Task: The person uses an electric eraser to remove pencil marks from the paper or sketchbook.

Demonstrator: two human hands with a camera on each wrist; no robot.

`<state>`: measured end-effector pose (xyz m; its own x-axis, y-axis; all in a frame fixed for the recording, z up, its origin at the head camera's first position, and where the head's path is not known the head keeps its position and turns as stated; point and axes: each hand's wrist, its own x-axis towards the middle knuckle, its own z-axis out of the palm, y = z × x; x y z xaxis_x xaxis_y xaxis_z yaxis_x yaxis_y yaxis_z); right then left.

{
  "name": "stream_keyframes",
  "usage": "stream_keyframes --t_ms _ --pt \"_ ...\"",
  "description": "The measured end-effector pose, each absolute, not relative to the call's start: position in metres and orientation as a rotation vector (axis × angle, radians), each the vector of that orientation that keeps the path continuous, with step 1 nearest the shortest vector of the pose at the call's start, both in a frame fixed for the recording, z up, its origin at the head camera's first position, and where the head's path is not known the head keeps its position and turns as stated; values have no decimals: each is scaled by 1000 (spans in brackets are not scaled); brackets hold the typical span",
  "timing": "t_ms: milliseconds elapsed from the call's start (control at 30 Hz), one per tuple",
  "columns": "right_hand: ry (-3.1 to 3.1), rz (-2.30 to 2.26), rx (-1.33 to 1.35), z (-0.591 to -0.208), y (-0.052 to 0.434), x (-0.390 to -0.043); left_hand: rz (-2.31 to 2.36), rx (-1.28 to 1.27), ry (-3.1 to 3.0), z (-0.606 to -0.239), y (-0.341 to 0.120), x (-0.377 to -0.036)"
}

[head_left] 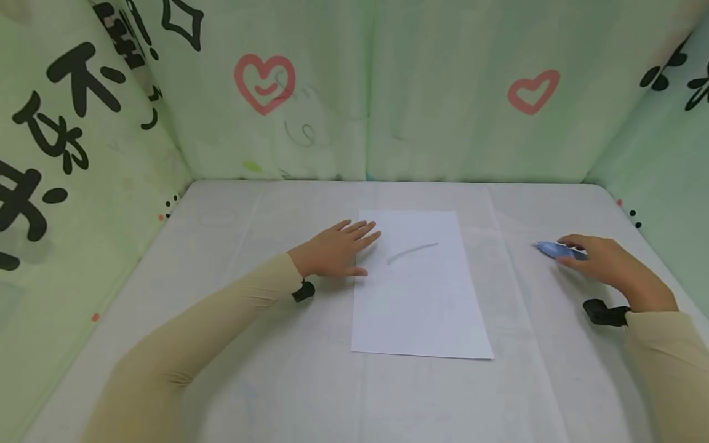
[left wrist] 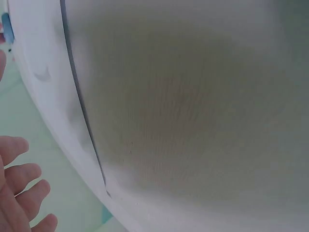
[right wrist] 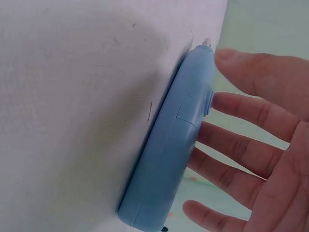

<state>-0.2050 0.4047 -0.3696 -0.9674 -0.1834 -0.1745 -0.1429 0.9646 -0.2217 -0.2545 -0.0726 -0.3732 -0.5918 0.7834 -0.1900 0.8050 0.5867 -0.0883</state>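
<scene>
A white sheet of paper (head_left: pixel 415 307) lies on the table with one grey curved stroke (head_left: pixel 412 251) on its upper half. My left hand (head_left: pixel 338 249) is spread at the paper's left edge, its fingertips over the sheet. In the left wrist view, its fingers (left wrist: pixel 33 195) look straight and apart. On the right, a blue pen-shaped device (right wrist: pixel 169 140), which looks like an electric eraser, lies on the table with a small pale tip and a side button. My right hand (head_left: pixel 600 261) is at it, fingertips against its side, the fingers (right wrist: pixel 241 150) fairly straight. The thumb sits beside the tip end.
A white cloth covers the table (head_left: pixel 266 381). Green fabric walls (head_left: pixel 443 123) with hearts and black lettering stand at the back and both sides. A black wrist camera (head_left: pixel 605 312) hangs below the right wrist, and another (head_left: pixel 303 291) below the left.
</scene>
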Motion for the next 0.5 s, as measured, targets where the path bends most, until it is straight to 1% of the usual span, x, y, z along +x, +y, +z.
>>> stream_keyframes --t_ms 200,500 --pt "2921 -306 -245 -371 407 -205 -248 1299 2650 -380 -64 -273" --pt "2908 -309 -173 -375 410 -210 -234 1276 2571 -394 -63 -273"
